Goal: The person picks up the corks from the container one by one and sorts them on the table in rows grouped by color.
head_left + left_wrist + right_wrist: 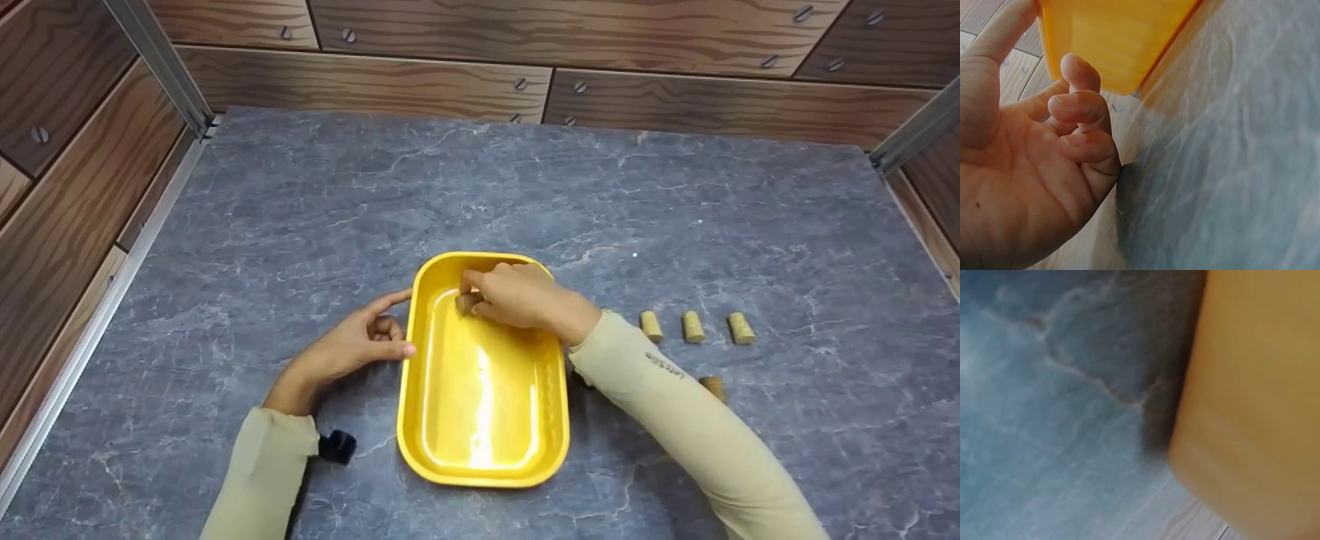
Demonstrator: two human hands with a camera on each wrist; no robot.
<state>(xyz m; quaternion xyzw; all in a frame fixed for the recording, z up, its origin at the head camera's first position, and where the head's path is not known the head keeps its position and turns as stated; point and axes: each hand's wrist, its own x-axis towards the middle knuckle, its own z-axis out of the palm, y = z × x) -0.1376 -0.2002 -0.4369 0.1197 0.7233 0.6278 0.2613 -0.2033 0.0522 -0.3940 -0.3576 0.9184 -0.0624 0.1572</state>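
Note:
A deep yellow tray (409, 420) with rounded corners stands on the table in the head view. My left hand (341, 349) is at its left side, straight thumb and index finger touching the rim, other fingers loosely bent. In the left wrist view, those bent fingers (1075, 109) hold nothing beside the outer wall. Reaching over the right rim, my right hand (517, 296) pinches a brown cork stopper (466, 303) low inside the tray's far end. The right wrist view has only the tray's outer wall (1252, 399) and tabletop; that hand is hidden there.
Three pale tapered corks (692, 328) stand in a row right of the tray. A darker brown cork (712, 388) sits nearer, partly behind the right sleeve (690, 412). Wood-patterned panels (480, 37) border the grey marbled table (315, 202).

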